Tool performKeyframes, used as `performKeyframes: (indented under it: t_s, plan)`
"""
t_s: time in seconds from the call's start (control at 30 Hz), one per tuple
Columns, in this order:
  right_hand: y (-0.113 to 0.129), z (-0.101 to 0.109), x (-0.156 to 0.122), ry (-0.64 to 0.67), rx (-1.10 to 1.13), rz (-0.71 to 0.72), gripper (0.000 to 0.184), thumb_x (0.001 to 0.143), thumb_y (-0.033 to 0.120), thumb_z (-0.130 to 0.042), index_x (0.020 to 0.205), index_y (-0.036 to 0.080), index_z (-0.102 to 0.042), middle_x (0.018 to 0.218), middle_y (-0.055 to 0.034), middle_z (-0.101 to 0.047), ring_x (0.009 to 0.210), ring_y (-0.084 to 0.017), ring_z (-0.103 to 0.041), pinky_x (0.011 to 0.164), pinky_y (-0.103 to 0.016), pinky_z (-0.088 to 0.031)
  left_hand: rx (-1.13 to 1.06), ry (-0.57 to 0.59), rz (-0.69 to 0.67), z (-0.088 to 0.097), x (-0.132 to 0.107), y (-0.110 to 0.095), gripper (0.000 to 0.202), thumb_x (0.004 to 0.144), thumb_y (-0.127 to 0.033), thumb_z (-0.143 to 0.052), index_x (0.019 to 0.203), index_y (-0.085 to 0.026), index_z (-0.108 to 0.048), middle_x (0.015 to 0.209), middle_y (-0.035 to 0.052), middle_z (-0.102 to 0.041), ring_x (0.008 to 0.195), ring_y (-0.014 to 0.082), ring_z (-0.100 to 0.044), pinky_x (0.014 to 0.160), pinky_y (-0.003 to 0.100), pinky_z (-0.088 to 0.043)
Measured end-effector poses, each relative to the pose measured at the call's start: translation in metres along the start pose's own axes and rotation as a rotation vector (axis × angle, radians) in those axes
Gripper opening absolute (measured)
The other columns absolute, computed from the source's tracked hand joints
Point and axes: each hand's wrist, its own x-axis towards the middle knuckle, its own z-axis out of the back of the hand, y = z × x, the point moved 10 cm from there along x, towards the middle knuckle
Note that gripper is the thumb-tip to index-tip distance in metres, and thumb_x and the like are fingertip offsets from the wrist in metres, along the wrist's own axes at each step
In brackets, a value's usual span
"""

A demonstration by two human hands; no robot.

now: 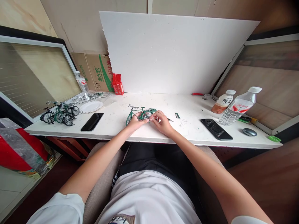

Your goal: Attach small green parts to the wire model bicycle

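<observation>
at the near edge of the white surface (149, 132), my left hand (136, 122) has its grip closed on the rear wheel of the green model bicycle (139, 114); my right hand (162, 122) pinches shut on something small at that wheel, too tiny to tell what. judgement: steady the frame with the left, let only the right fingertips work, keep both wheels down. the bicycle stands upright, long axis running left-right along the surface, handlebars to the left. finished bicycles (59, 113) and a phone (92, 121) lie well apart, left.
</observation>
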Motion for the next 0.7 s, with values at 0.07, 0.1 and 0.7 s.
performKeyframes:
  t_s: [0.07, 0.1, 0.7]
  plan:
    - [-0.0003, -0.0004, -0.0002, 0.001, -0.008, 0.002, 0.022, 0.107, 0.046, -0.063, 0.104, 0.026, -0.073, 0.100, -0.0083, -0.063, 0.097, -0.026, -0.059, 0.080, -0.040, -0.051, -0.008, 0.001, 0.005, 0.0002, 0.0001, 0.0004, 0.055, 0.067, -0.030, -0.095, 0.117, -0.019, -0.075, 0.124, 0.0095, -0.079, 0.118, 0.0277, -0.071, 0.111, 0.043, -0.054]
    - [-0.0005, -0.0006, -0.0003, 0.002, -0.013, 0.005, 0.022, 0.107, 0.046, -0.063, 0.104, 0.026, -0.072, 0.100, -0.0083, -0.063, 0.098, -0.026, -0.059, 0.081, -0.040, -0.051, -0.013, 0.003, 0.010, 0.0001, -0.0001, 0.0008, 0.055, 0.067, -0.030, -0.095, 0.117, -0.019, -0.075, 0.124, 0.0096, -0.079, 0.118, 0.0277, -0.072, 0.111, 0.043, -0.054]
    - [0.0035, -0.0021, -0.0012, 0.008, -0.052, 0.047, 0.018, 0.109, 0.040, -0.059, 0.105, 0.026, -0.070, 0.103, -0.0087, -0.064, 0.102, -0.027, -0.059, 0.087, -0.043, -0.051, -0.002, 0.016, 0.028, 0.0011, 0.0008, 0.0051, 0.058, 0.068, -0.029, -0.095, 0.122, -0.020, -0.074, 0.122, 0.0087, -0.080, 0.113, 0.0258, -0.073, 0.111, 0.043, -0.053]
